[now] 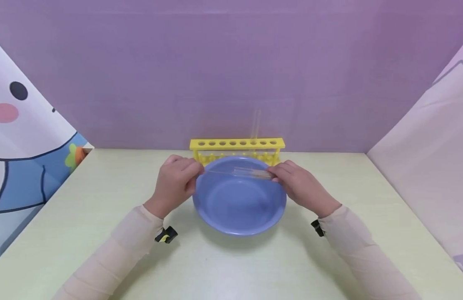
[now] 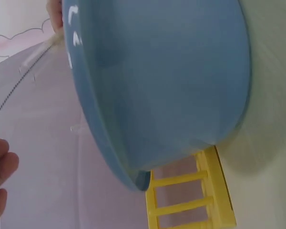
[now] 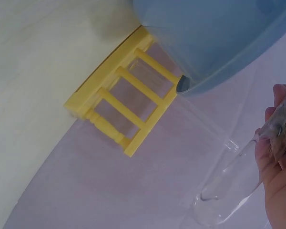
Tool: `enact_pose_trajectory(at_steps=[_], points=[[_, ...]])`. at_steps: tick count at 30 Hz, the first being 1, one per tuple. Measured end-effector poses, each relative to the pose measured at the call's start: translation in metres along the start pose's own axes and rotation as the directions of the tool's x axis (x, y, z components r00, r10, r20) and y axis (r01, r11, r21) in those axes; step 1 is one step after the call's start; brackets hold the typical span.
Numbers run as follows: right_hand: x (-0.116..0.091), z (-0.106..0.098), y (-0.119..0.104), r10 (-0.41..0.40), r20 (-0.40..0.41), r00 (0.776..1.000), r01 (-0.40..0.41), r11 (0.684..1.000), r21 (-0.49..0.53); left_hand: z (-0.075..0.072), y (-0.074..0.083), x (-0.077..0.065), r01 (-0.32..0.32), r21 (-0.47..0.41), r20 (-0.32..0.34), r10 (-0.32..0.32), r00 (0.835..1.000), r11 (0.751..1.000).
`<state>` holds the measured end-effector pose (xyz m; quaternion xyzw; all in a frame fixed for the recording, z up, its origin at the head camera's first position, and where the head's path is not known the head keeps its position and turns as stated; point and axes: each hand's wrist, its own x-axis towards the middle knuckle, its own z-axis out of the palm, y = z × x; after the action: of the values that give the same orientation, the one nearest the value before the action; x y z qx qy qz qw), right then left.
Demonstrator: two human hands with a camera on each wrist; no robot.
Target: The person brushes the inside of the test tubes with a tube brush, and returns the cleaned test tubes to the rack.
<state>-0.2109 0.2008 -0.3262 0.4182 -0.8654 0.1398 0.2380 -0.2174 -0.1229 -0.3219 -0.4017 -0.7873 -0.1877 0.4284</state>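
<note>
My left hand (image 1: 176,178) pinches the twisted wire handle of a test tube brush (image 2: 23,77) above the left rim of a blue basin (image 1: 237,208). Opposite it, my right hand (image 1: 302,185) grips a clear glass test tube (image 3: 224,191), held nearly level over the basin's far side. The tube's mouth faces left, and the wire runs in through it. Pale bristles (image 3: 285,125) show inside the glass beside the right fingers, which partly hide that end of the tube.
A yellow test tube rack (image 1: 237,143) stands right behind the basin, its lower part partly hidden by the rim. One clear test tube (image 1: 256,124) stands upright in it. The pale table (image 1: 231,271) meets a purple backdrop behind the rack.
</note>
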Motion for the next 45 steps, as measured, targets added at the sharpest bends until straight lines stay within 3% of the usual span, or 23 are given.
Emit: enact_pose_trajectory(at_steps=[8,16,23,32,45], points=[[-0.002,-0.001,0.002,-0.012,0.007,1.0,0.012,1.0,0.007,-0.006,-0.004,0.0,-0.121,0.03,-0.067,0.123,0.99,0.992],[-0.005,-0.001,0.004,-0.027,0.007,1.0,0.027,1.0,0.009,-0.01,-0.006,-0.002,-0.173,0.083,-0.067,0.179,0.982,0.981],[-0.009,0.0,0.008,-0.012,0.031,0.999,0.011,1.0,0.016,-0.011,-0.008,-0.004,-0.248,0.134,-0.094,0.262,0.96,0.959],[-0.012,-0.001,0.012,-0.021,0.047,0.999,0.02,1.0,0.024,-0.012,-0.013,-0.007,-0.308,0.179,-0.112,0.33,0.937,0.935],[-0.015,-0.002,0.015,-0.029,0.05,0.998,0.028,0.999,0.037,-0.012,-0.019,-0.012,-0.337,0.186,-0.13,0.363,0.923,0.923]])
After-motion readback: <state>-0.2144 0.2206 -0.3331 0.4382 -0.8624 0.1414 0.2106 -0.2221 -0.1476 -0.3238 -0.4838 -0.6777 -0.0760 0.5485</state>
